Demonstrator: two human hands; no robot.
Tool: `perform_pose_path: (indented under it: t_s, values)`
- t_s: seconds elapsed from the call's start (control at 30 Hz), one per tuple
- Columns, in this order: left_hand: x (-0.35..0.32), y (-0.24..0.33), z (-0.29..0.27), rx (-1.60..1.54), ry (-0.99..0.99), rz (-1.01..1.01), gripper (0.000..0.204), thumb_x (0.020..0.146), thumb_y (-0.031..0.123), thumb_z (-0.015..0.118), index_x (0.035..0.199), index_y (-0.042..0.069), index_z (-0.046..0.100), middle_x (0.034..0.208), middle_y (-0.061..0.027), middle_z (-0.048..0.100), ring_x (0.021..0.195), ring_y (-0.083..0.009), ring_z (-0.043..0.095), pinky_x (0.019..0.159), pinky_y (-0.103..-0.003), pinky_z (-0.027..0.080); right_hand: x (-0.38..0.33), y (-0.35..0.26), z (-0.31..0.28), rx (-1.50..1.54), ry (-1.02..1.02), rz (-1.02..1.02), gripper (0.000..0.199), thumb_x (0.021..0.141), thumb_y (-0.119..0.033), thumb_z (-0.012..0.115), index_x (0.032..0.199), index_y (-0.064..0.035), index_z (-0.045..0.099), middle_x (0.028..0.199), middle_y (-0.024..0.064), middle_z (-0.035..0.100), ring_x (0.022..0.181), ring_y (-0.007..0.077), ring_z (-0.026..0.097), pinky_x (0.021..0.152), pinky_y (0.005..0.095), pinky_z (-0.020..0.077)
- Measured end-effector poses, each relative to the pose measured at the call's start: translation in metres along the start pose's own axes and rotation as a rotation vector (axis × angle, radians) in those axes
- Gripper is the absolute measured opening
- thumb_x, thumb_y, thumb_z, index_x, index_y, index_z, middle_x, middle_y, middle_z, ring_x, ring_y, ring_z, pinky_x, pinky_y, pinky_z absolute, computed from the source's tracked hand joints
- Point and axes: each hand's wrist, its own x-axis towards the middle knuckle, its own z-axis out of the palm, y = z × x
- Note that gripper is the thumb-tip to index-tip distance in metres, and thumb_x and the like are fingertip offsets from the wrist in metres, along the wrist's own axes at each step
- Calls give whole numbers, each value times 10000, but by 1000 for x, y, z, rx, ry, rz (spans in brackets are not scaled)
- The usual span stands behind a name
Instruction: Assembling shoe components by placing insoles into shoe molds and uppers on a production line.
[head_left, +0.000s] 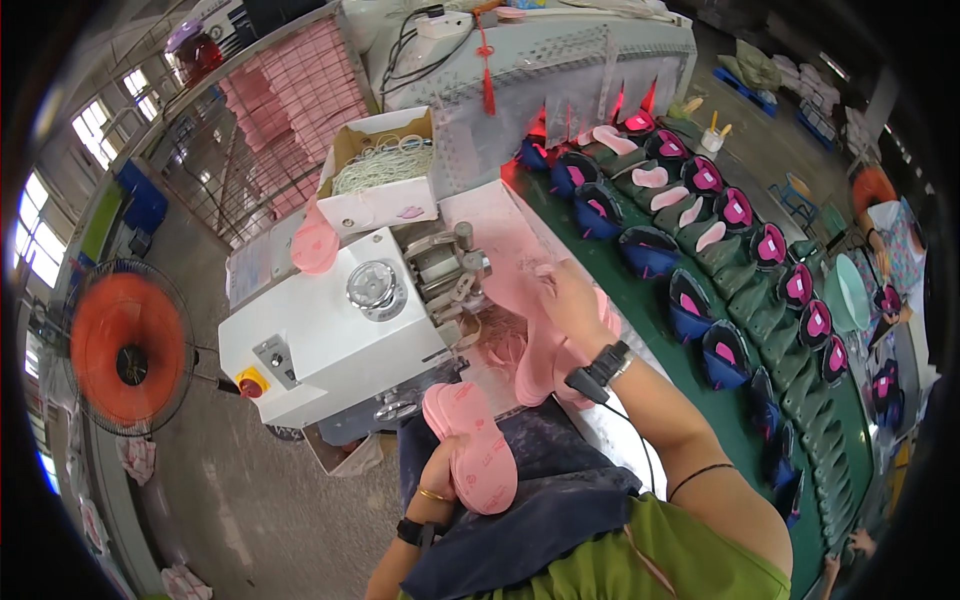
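My left hand [439, 474], low in front of my apron, is closed round the edge of a small stack of pink insoles [486, 468] with red print. My right hand [577, 302] is out at the far side of the work table, its fingers pinched on a pink insole [516, 292] beside the metal head [462, 268] of a white machine [325, 325]. Below that hand, more pink insoles [543, 362] lie overlapped along the table. Thin pink trimmings [500, 350] are scattered next to the machine head.
Behind the machine stands a cardboard box [385, 211] of pale cords; a pink insole [315, 243] rests near it. To the right, a green conveyor [650, 330] carries blue and pink shoe uppers. A wire cage [290, 120] and an orange fan [130, 330] are at left.
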Motion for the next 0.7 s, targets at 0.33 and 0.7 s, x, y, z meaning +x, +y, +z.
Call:
perform_pose_path:
  t_s: [0.33, 0.7]
  values:
    - [-11, 3, -10, 693, -2, 366, 312, 917, 205, 545, 1188, 49, 548, 1085, -93, 634, 1010, -255, 616, 872, -413, 517, 61, -16, 83, 419, 8, 474, 336, 863, -328, 572, 896, 0, 635, 832, 201, 664, 781, 370, 639, 745, 470, 494]
    - [10, -6, 37, 340, 99, 78, 445, 872, 308, 558, 1232, 51, 506, 1139, -116, 589, 1014, -304, 595, 891, -442, 481, 10, 187, -115, 608, 479, 814, 274, 904, -86, 504, 1096, 37, 352, 716, 214, 609, 501, 300, 658, 385, 370, 507]
